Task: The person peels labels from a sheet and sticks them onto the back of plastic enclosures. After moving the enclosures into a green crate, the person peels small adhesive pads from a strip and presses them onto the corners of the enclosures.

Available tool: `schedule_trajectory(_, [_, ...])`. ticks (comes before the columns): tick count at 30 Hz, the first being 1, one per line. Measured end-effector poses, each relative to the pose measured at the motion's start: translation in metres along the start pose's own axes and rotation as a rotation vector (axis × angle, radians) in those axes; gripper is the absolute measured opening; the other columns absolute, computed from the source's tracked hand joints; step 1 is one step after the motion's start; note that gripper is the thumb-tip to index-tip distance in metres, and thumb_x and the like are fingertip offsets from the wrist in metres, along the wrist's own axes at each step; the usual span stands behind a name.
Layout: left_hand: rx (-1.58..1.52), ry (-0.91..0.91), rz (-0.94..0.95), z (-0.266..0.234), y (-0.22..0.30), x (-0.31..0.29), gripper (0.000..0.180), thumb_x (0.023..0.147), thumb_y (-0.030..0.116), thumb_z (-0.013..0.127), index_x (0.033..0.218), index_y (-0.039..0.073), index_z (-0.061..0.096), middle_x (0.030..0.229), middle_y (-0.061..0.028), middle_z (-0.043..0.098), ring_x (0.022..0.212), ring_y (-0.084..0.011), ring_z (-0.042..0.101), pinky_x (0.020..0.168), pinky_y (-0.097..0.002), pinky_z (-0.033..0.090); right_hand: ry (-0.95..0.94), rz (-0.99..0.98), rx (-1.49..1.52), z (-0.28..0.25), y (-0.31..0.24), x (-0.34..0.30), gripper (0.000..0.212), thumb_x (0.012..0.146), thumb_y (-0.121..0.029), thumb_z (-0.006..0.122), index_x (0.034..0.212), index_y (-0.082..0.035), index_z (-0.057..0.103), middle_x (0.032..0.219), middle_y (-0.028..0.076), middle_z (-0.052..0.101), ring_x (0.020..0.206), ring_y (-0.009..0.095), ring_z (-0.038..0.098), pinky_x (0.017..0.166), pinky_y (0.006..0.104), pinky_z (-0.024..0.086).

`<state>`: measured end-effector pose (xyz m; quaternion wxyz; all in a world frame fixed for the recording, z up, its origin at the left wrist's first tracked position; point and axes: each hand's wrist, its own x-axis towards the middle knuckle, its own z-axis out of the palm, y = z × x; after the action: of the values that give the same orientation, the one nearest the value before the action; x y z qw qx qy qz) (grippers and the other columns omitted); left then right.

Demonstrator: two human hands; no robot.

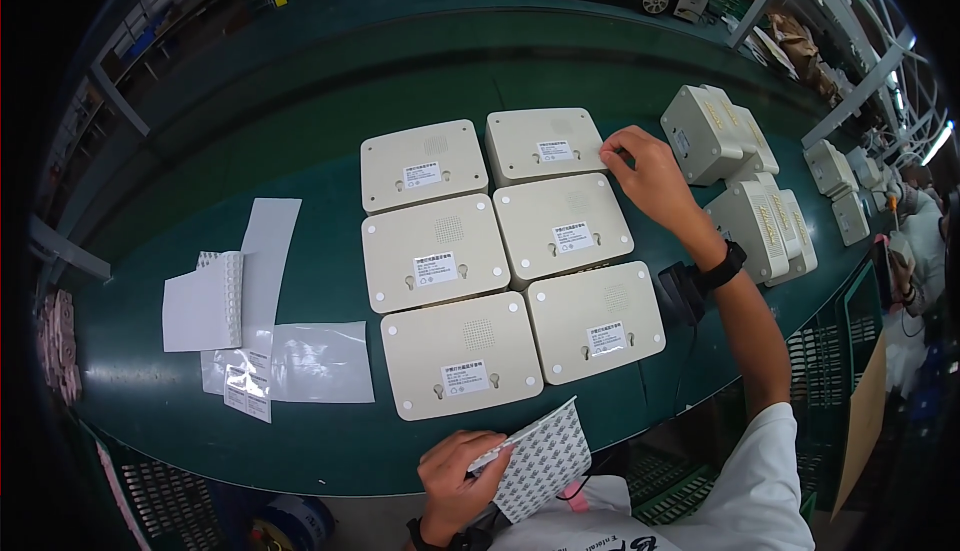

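Note:
Several cream plastic boxes lie face down in two columns on the green table, each with a white label and keyhole slots. My right hand reaches to the far right box. Its thumb and fingertips are pinched together at that box's right corner; whatever is between them is too small to make out. Near the table's front edge, my left hand grips a backing sheet with a grey repeating print, held tilted. White round pads sit at the corners of the near right box and near left box.
To the left lie white sheets, a clear plastic bag and a strip of labels. More cream boxes stand on edge at the right. A black object is beside my right forearm. Green crates stand below the table.

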<state>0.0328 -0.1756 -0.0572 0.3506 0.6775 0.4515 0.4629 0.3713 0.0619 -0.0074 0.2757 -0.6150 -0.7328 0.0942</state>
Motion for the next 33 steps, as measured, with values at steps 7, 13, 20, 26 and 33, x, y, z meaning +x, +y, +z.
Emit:
schedule_trajectory(7, [-0.004, 0.01, 0.032, -0.002, -0.001, -0.001, 0.024, 0.072, -0.004, 0.083, 0.092, -0.001, 0.069, 0.084, -0.0161, 0.074, 0.072, -0.0267, 0.072, 0.065, -0.0313, 0.055, 0.061, -0.393, -0.41, -0.01, -0.007, -0.021, 0.018, 0.093, -0.002, 0.063, 0.11, 0.003, 0.067, 0.113, 0.017, 0.068, 0.093, 0.032, 0.067, 0.084, 0.0346, 0.056])
schedule_trajectory(13, [-0.049, -0.003, 0.159, -0.002, -0.001, -0.001, 0.027, 0.072, -0.008, 0.08, 0.097, -0.001, 0.07, 0.086, -0.0166, 0.074, 0.072, -0.0278, 0.072, 0.064, -0.0328, 0.057, 0.065, -0.067, 0.059, -0.022, -0.031, -0.033, 0.022, 0.094, 0.003, 0.055, 0.113, 0.001, 0.067, 0.112, 0.015, 0.07, 0.096, 0.029, 0.068, 0.082, 0.0326, 0.054])
schedule_trajectory(20, [0.039, 0.033, 0.416, -0.015, 0.01, 0.004, 0.034, 0.07, -0.008, 0.079, 0.101, 0.0, 0.069, 0.09, -0.018, 0.074, 0.073, -0.029, 0.074, 0.062, -0.0334, 0.059, -0.511, -0.412, 0.467, -0.033, -0.17, -0.147, 0.015, 0.089, -0.007, 0.071, 0.102, 0.001, 0.072, 0.104, 0.012, 0.073, 0.088, 0.026, 0.068, 0.08, 0.0345, 0.055])
schedule_trajectory(26, [-0.075, 0.023, 0.334, -0.011, 0.016, 0.004, 0.038, 0.068, -0.007, 0.081, 0.103, 0.0, 0.068, 0.093, -0.0183, 0.074, 0.075, -0.0295, 0.074, 0.06, -0.0324, 0.059, -0.424, -0.366, 0.558, -0.011, -0.167, -0.181, 0.022, 0.081, -0.002, 0.078, 0.103, -0.001, 0.073, 0.103, 0.011, 0.072, 0.09, 0.027, 0.068, 0.078, 0.0366, 0.055])
schedule_trajectory(33, [-0.122, 0.003, 0.346, -0.008, 0.015, 0.004, 0.036, 0.07, -0.007, 0.082, 0.103, -0.001, 0.068, 0.091, -0.0178, 0.074, 0.075, -0.0282, 0.075, 0.061, -0.0322, 0.059, -0.34, -0.423, 0.587, -0.007, -0.174, -0.187, 0.026, 0.078, 0.0, 0.08, 0.103, -0.002, 0.074, 0.104, 0.012, 0.072, 0.09, 0.027, 0.067, 0.076, 0.0357, 0.054])
